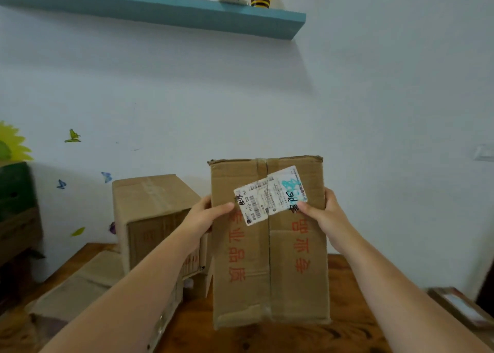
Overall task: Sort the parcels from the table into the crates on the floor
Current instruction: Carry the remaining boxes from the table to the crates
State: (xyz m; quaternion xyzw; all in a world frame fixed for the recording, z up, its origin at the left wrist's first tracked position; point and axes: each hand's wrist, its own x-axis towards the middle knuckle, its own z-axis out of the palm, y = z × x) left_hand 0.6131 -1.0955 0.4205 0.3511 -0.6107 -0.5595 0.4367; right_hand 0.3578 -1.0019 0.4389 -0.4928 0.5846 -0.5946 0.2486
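I hold a tall cardboard parcel (pixel 270 259) up in front of me, above the wooden table (pixel 344 323). It bears red printed characters and a white shipping label (pixel 267 195) with teal marks near its top. My left hand (pixel 205 216) grips its left edge, thumb on the face beside the label. My right hand (pixel 323 211) grips the right edge, thumb on the label's lower right corner. No crates are in view.
A second taped cardboard box (pixel 149 213) stands on the table behind my left arm, with a flatter box (pixel 77 288) lying to its left. A flat parcel (pixel 459 310) lies at the right table edge. A blue wall shelf (pixel 165 10) hangs overhead.
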